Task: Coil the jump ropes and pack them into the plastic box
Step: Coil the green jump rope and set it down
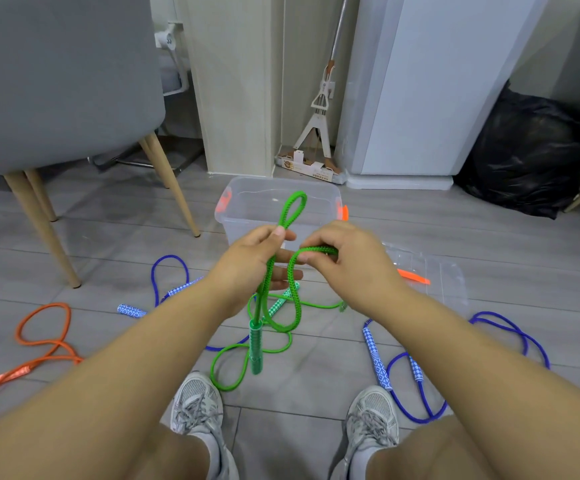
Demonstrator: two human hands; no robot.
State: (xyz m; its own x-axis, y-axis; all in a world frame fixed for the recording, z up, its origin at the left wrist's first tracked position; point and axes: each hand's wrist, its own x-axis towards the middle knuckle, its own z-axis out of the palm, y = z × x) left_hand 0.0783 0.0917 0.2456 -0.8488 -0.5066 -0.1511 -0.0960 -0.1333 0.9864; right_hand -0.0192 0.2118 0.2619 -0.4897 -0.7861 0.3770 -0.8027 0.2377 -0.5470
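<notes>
I note: left hand (pixel 254 268) pinches the green jump rope (pixel 298 195) loop upright; right hand (pixel 354 261) grips the next bend, apparently to lay a coil (handle (pixel 255 348) dangles). The plastic box (pixel 243 220) stands open just beyond.

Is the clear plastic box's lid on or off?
Off: the clear plastic box is open-topped; its clear lid lies on the floor beside it.
</notes>
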